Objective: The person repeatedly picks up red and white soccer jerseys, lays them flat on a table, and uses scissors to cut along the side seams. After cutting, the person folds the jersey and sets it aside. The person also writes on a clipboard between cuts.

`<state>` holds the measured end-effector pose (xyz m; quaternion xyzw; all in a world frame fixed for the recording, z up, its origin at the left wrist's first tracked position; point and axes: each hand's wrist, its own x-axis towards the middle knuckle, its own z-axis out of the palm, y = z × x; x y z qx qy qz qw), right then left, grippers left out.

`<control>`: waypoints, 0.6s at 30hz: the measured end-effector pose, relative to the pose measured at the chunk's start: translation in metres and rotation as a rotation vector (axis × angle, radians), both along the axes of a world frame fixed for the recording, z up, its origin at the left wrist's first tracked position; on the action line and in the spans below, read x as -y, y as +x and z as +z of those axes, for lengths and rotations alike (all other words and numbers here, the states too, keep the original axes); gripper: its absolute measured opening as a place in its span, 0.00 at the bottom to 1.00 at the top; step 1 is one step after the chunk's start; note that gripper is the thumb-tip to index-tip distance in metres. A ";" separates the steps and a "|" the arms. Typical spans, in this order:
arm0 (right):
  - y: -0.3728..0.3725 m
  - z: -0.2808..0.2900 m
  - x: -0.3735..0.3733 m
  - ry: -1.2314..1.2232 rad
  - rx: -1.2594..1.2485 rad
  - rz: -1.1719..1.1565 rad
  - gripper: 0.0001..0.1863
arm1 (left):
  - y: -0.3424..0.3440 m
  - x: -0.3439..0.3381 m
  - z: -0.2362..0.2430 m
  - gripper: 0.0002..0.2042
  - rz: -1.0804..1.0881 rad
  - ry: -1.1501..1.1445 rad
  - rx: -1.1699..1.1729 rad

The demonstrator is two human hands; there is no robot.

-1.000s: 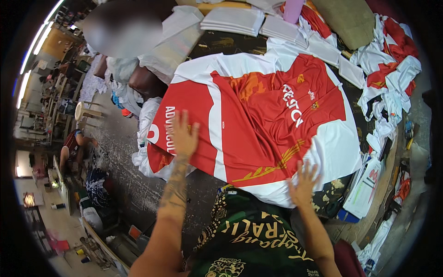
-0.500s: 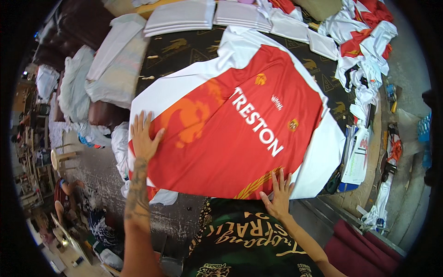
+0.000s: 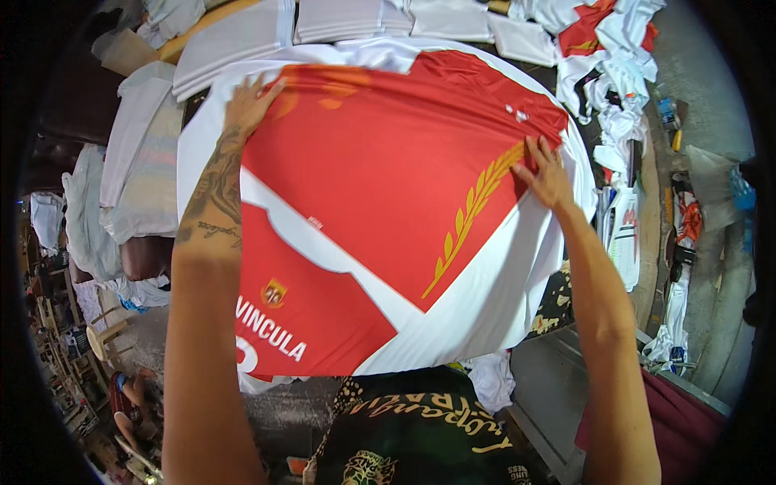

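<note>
A red and white jersey (image 3: 380, 218) lies spread across the middle of the table (image 3: 590, 380), filling most of the view in front of the person. The left hand (image 3: 250, 103) rests at the jersey's far left corner, fingers spread flat on the cloth where the red panel meets the white edge, with the tattooed forearm stretched out over the shirt's left side. The right hand (image 3: 546, 174) sits at the right edge of the red panel, fingers splayed and pressing down on the fabric just beside the upper end of a gold wheat-ear stripe (image 3: 469, 218) that runs diagonally toward the near side. Whether either hand pinches a fold of cloth or only presses on it is hard to tell from this angle. The near part of the jersey shows a small crest (image 3: 273, 293) and white lettering on red, and a white diagonal band crosses between the two red areas. Beyond the jersey, at the far edge, lie stacks of folded white garments (image 3: 356, 18). To the right, a heap of loose red and white shirts (image 3: 606, 48) trails down the table's side. At the left, pale bundles of cloth (image 3: 141, 162) are piled.
</note>
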<state>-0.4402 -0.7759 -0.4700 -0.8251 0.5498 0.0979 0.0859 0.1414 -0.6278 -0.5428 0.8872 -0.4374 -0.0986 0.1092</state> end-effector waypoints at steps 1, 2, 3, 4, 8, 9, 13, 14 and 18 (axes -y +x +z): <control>-0.005 0.008 0.008 -0.201 -0.062 0.133 0.46 | -0.008 0.003 0.007 0.48 -0.034 -0.053 0.076; -0.011 0.012 0.006 -0.263 0.124 0.223 0.45 | -0.020 -0.001 0.014 0.47 -0.046 -0.109 0.144; -0.023 0.017 -0.006 -0.344 0.291 0.344 0.45 | -0.035 -0.018 0.022 0.45 -0.038 -0.134 0.207; -0.041 0.015 -0.035 -0.261 0.477 0.347 0.46 | -0.061 -0.048 0.025 0.43 -0.007 -0.226 0.201; -0.156 0.004 -0.194 -0.308 0.440 -0.143 0.43 | -0.217 -0.207 0.024 0.42 0.165 -0.221 0.081; -0.180 -0.005 -0.229 -0.241 0.236 -0.408 0.43 | -0.264 -0.238 0.023 0.44 0.155 -0.247 0.042; -0.264 -0.019 -0.271 -0.177 0.292 -0.241 0.38 | -0.444 -0.291 0.035 0.49 -0.167 -0.103 -0.071; -0.278 -0.023 -0.266 -0.207 0.371 -0.215 0.36 | -0.484 -0.293 0.042 0.44 -0.291 -0.197 -0.132; -0.321 -0.037 -0.219 -0.241 0.301 -0.366 0.24 | -0.576 -0.279 0.054 0.30 -0.887 -0.064 -0.292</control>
